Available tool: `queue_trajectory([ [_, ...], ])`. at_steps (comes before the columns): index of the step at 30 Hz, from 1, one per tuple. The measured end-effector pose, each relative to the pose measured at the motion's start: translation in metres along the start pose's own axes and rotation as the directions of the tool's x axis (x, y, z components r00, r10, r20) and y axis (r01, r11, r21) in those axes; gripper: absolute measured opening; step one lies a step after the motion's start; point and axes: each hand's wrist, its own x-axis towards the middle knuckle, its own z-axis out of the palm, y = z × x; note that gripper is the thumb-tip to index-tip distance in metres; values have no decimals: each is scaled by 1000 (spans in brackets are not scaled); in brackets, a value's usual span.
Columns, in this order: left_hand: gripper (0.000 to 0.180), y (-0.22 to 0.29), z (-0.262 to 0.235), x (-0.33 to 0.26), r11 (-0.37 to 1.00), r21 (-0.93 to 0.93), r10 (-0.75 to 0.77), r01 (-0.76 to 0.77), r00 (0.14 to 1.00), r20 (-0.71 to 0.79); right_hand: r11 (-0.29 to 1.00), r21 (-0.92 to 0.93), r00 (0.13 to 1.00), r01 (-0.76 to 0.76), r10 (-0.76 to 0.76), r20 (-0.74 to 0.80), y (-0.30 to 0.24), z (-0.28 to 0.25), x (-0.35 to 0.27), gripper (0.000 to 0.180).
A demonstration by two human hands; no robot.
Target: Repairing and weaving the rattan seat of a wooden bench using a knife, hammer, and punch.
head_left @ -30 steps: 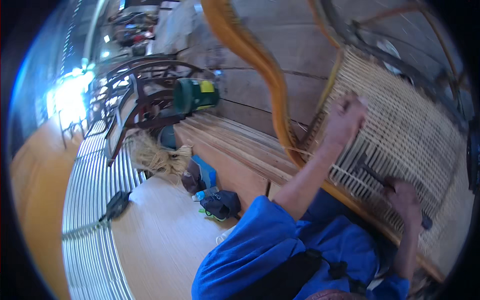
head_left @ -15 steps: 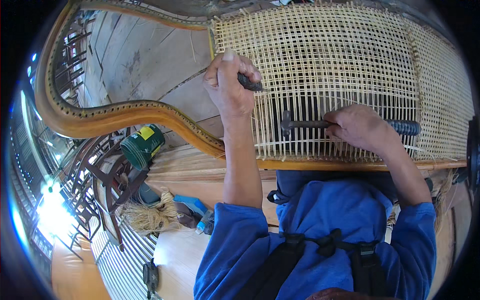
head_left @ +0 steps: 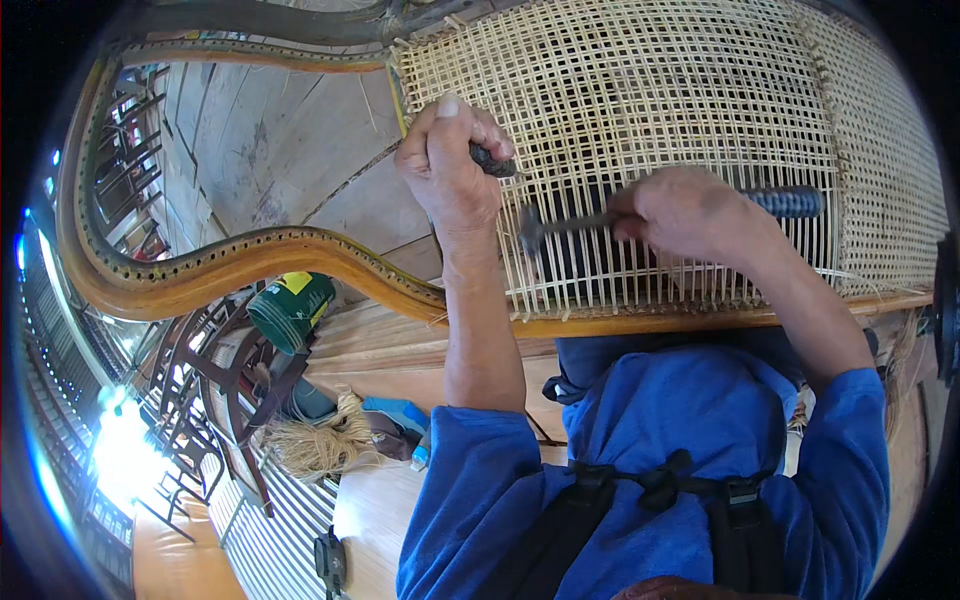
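Note:
My left hand (head_left: 452, 165) is closed, thumb up, round a tool with a dark, rough handle (head_left: 492, 161) at the left edge of the cane weave. The tool's far end cannot be made out. Gripped near its neck, a hammer (head_left: 570, 224) is in my right hand (head_left: 685, 215). Its slightly blurred head is below and right of the left fist, and its ribbed dark grip sticks out to the right. Under both hands spreads a woven cane panel (head_left: 690, 110), dense at the top, with loose upright strands nearer me.
A curved wooden frame (head_left: 270, 262) with drilled holes sweeps left from the panel. Below it are a green bucket (head_left: 290, 312), dark wooden chair parts (head_left: 225, 375), a bundle of cane strands (head_left: 320, 440) and a blue object (head_left: 398, 411). A wooden rail (head_left: 640, 325) edges the panel near me.
My right hand and the hammer have shifted up and left, bringing the hammer head closer to my left fist. My left hand keeps its grip. The view has tilted slightly.

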Motion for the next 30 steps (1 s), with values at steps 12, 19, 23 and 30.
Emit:
queue_trajectory([
  [12, 26, 15, -27, 17, 991, -123, -66, 50, 989, -129, 1000, 0, 990, 20, -20, -142, 4, 15, 1, 20],
  [19, 28, 8, -20, 17, 1000, 3, 4, -3, 999, -48, 998, -55, 996, 24, -29, -86, -6, 2, 20, 20],
  [23, 29, 12, -19, 18, 1000, 6, -17, 17, 1000, -21, 999, -30, 991, 14, -18, -135, -8, -4, 22, 21],
  [30, 29, 28, -37, 13, 995, -97, -6, 1, 999, -53, 999, -29, 998, 21, -23, -62, -8, 12, 4, 21],
])
